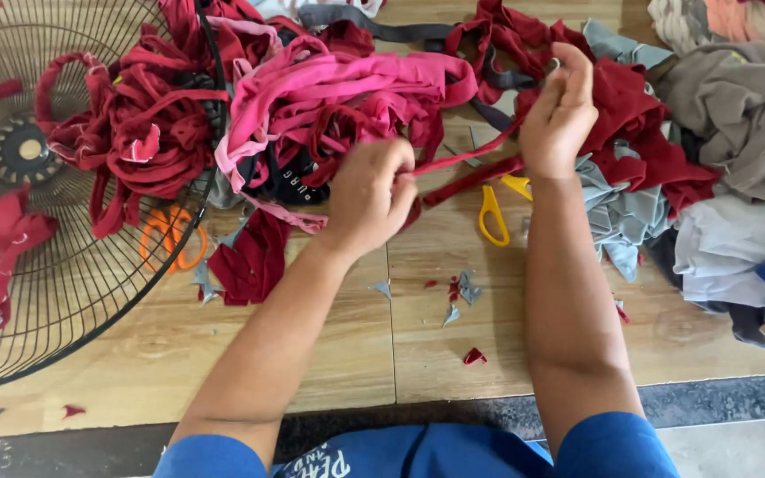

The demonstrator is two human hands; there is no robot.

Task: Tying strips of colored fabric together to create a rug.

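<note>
Blue fabric of the person's own clothing (418, 456) fills the near edge of the view, and both bare forearms reach from it over the pale wood-grain floorboards (312, 354). Left hand (372, 196) is closed in a pinch on the near end of a narrow dark-red strip of cut cloth (467, 168); right hand (560, 111) is closed too, fingers curled round the far end. That strip runs taut between them, its long axis slanting from lower left up to upper right, just above a pair of yellow-handled scissors (493, 212) lying on the boards beside the right wrist. Beyond the hands, toward the far edge of the floor, sits a tangled heap of pink and red cloth strips (329, 97). A round black wire fan guard (64, 292) lies at the left edge with orange-handled scissors (170, 239) under its rim. Grey and white folded garments (728, 133) crowd the right edge. Bare boards with small fabric scraps (462, 292) lie between the forearms.
</note>
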